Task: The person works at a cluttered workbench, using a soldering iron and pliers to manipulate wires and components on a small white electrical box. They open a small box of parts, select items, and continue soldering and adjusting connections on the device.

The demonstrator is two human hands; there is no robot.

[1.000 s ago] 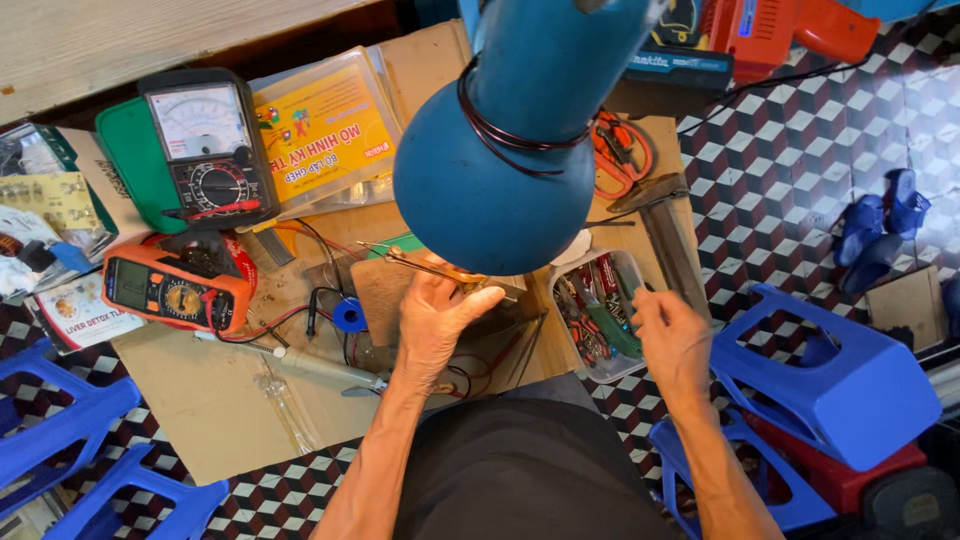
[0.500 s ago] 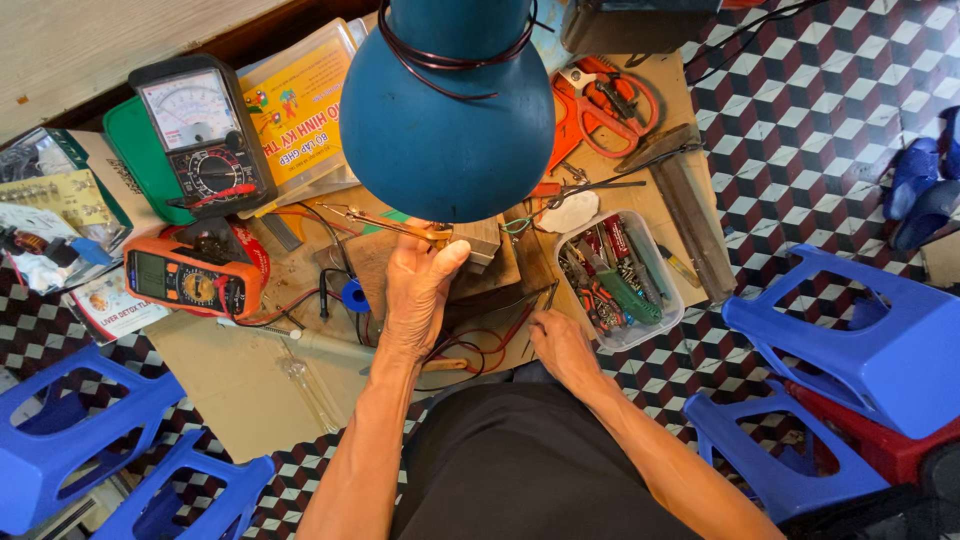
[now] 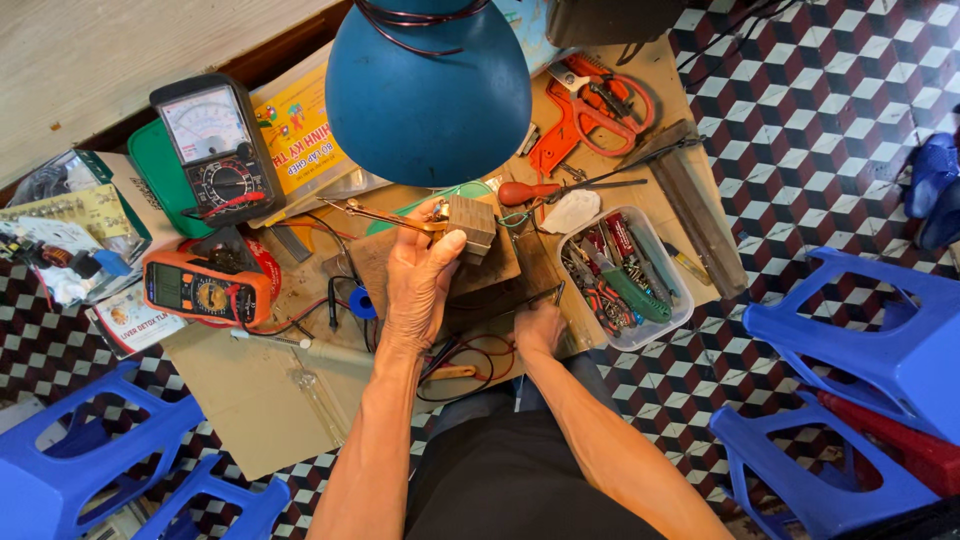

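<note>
My left hand is raised over the wooden work board and grips a small brown transformer block between thumb and fingers. Thin wires trail from the block toward a soldering iron tip on the left. My right hand rests at the near edge of the board with its fingers curled. What lies under those fingers is hidden. Red and black leads loop between my two forearms.
A blue lamp shade hangs over the bench and hides its middle. An analog meter and an orange digital meter sit left. A clear tray of tools, a red-handled screwdriver and orange cutters lie right. Blue stools surround the bench.
My right hand has left the tool tray and come back to the near edge of the board. My left hand has closed on the transformer block and lifted it.
</note>
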